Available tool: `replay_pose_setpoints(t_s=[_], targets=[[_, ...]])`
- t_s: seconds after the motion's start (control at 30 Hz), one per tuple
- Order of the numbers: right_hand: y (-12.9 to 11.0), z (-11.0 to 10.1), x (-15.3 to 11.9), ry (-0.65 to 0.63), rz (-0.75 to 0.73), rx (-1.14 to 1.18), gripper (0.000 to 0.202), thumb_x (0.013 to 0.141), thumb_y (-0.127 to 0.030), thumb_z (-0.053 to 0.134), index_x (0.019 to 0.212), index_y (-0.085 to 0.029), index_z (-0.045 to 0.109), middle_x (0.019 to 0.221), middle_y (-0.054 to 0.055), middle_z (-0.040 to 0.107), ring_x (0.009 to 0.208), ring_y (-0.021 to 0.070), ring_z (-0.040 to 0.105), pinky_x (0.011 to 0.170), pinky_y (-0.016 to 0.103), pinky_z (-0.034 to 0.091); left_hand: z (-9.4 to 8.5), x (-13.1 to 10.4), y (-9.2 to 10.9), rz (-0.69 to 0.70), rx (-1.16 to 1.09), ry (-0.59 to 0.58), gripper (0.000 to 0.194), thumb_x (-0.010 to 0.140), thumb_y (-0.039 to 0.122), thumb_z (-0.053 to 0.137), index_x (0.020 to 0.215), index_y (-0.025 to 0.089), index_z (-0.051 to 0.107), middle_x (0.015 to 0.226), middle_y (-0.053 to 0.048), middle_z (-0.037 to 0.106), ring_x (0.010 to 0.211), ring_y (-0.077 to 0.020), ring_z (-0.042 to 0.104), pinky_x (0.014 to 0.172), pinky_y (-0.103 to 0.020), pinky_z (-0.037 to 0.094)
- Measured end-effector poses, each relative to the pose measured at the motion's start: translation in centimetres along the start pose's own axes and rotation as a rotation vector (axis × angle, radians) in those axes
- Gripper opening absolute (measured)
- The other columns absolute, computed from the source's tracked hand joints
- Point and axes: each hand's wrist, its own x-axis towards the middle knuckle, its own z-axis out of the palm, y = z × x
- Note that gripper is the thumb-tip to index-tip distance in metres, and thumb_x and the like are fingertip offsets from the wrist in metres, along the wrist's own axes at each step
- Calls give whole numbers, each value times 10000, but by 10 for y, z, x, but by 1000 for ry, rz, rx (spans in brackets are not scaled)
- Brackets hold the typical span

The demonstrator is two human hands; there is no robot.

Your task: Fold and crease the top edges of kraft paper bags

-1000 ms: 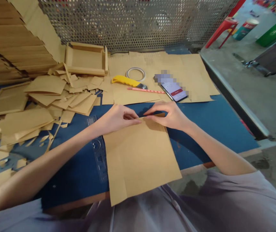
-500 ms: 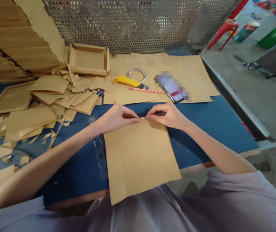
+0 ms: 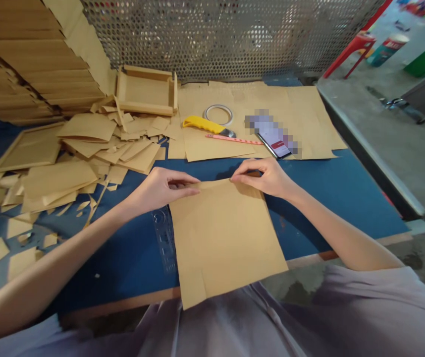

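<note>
A flat tan cardboard sheet [image 3: 231,238] lies before me, its near edge jutting past the table's front edge. My left hand [image 3: 166,187] pinches the sheet's far edge near its left corner, thumb on top. Farther right along that same edge, my right hand [image 3: 264,177] also pinches the cardboard between thumb and fingers. A clear plastic ruler [image 3: 164,238] with cut-out shapes sits partly under the sheet's left side.
Beyond the hands, a yellow utility knife [image 3: 203,124], a tape roll [image 3: 218,114], a pink pencil [image 3: 233,139] and a phone [image 3: 274,139] rest on cardboard sheets. A cardboard tray [image 3: 145,91], scraps [image 3: 60,181] and stacked cardboard [image 3: 30,54] crowd the left. A perforated metal panel [image 3: 227,39] stands behind.
My left hand has slid left along the cardboard's far edge, away from my right hand. My right hand keeps its pinch at about the same place. The whole view has shifted slightly.
</note>
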Motion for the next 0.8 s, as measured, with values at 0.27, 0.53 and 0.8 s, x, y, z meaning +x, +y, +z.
replay_pose_setpoints(t_s=[0.27,0.53,0.8], targets=[[-1,0,0,16,-24,-5,147,806,-354,715,737,-227,744,795,32,747,761,188,673,738,320,523,4,-4,0,98,112,29,281,849,420,662,966,181,752,897,-45,739,746,-144,629,680,-217,464],[-2,-2,-2,68,-30,2,123,803,-314,714,728,-218,734,780,26,749,752,179,680,705,294,534,8,-3,1,58,-224,85,370,806,395,743,1099,170,729,1083,-76,736,1008,-213,671,906,-281,519],[-4,-5,-3,43,-46,-25,137,827,-320,692,758,-209,733,801,30,754,771,182,689,692,286,535,11,-2,2,28,-369,110,299,786,334,773,1038,173,756,1099,-65,745,1042,-220,687,935,-263,537]])
